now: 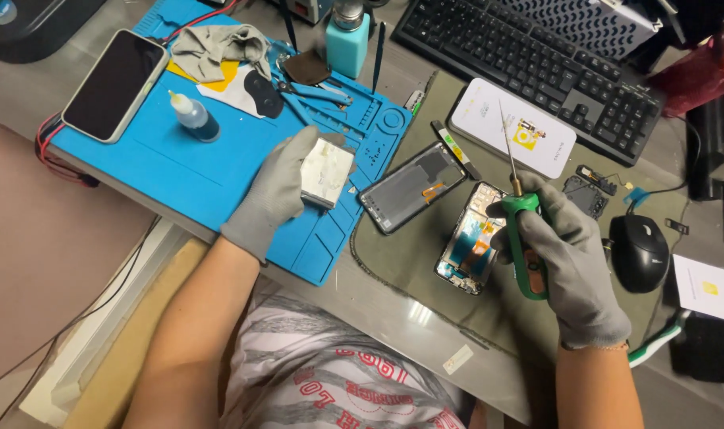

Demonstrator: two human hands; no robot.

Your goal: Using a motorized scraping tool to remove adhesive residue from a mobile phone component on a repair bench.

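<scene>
Mid phone teardown here: my left hand [278, 191] is clamped round a silver battery [327, 172] over the blue mat [179, 171], right hand [564, 258] fisted on a green screwdriver [521, 238]. Opened phone [469, 238] sits at 9 o'clock of that fist. I reckon the battery needs setting down next.

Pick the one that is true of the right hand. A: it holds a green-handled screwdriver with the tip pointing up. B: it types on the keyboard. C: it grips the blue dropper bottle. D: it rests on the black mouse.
A: the gloved right hand wraps around the green-handled screwdriver, its thin shaft pointing up, beside the opened phone.
</scene>
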